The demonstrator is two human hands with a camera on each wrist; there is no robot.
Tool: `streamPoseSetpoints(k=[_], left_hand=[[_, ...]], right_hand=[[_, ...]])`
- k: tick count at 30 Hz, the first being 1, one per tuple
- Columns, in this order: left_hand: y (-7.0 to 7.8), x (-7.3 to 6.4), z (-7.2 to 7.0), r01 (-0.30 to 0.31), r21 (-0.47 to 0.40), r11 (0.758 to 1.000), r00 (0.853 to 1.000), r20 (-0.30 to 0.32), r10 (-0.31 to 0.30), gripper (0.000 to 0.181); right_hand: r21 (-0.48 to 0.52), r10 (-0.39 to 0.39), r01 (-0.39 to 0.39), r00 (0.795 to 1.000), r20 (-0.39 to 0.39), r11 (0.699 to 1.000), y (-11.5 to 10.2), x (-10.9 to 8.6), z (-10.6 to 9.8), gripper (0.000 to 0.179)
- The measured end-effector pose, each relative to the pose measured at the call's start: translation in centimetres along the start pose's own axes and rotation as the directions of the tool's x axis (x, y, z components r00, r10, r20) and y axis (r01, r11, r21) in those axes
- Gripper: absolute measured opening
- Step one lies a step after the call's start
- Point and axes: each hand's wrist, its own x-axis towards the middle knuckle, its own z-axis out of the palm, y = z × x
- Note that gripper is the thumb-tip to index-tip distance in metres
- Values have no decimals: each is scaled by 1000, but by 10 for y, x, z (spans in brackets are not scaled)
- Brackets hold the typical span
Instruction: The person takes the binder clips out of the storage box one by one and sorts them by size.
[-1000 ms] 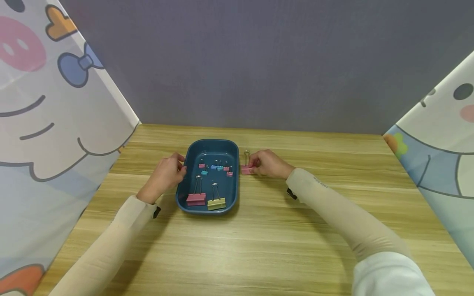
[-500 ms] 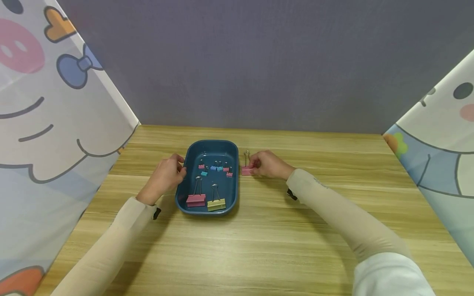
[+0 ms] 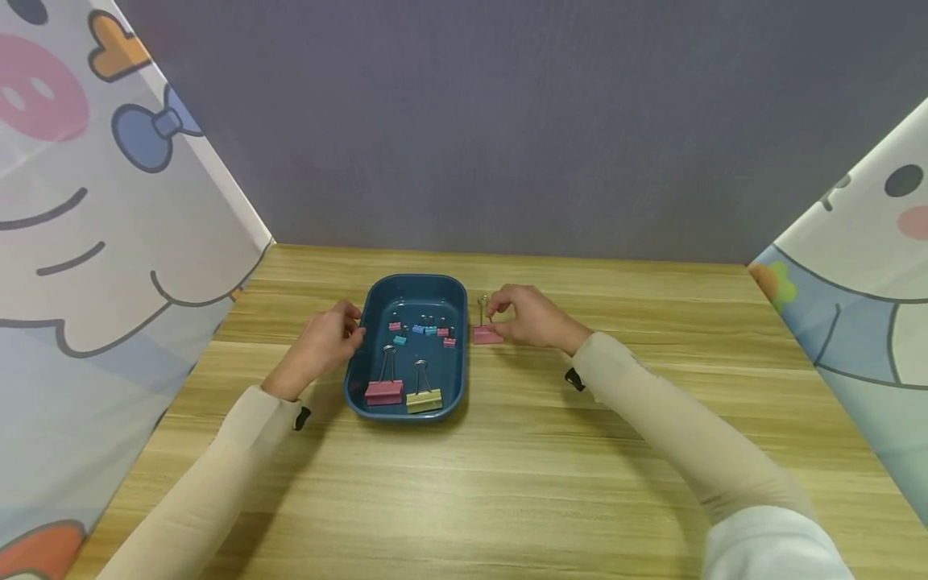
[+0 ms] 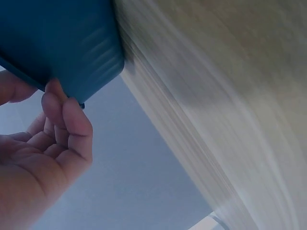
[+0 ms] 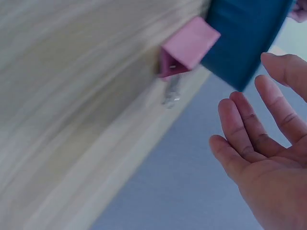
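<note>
A blue tray (image 3: 406, 415) lies on the table with several small pink, blue and teal binder clips in it. A large pink binder clip (image 3: 384, 392) and a large yellow binder clip (image 3: 424, 400) stand near its front end. My left hand (image 3: 322, 346) holds the tray's left rim with curled fingers (image 4: 77, 117). Just right of the tray, another pink binder clip (image 3: 487, 334) stands on the table, handles up. Beside it is my right hand (image 3: 536, 318), its fingers spread apart. The right wrist view shows a gap between those fingers (image 5: 232, 120) and the pink clip (image 5: 192, 43).
The wooden table (image 3: 507, 483) reaches a grey panel (image 3: 507, 129) at the back. Cartoon-printed cloth panels (image 3: 145, 258) flank it left and right.
My right hand has let go of the pink binder clip beside the tray, its fingers spreading and drawing slightly up and right. That clip stays in place; the left hand and tray hold still.
</note>
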Motion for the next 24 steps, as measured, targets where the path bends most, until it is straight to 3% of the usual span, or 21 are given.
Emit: streamPoseSetpoints(k=[17, 24], left_hand=[[-3, -1, 0, -10, -21, 1000, 1000, 6, 10, 24], [-3, -1, 1, -14, -13, 1000, 1000, 0, 14, 24]], right_hand=[[6, -189, 190, 981, -31, 982, -50, -6, 5, 18], [-24, -261, 262, 964, 48, 965, -66, -5, 16, 20]])
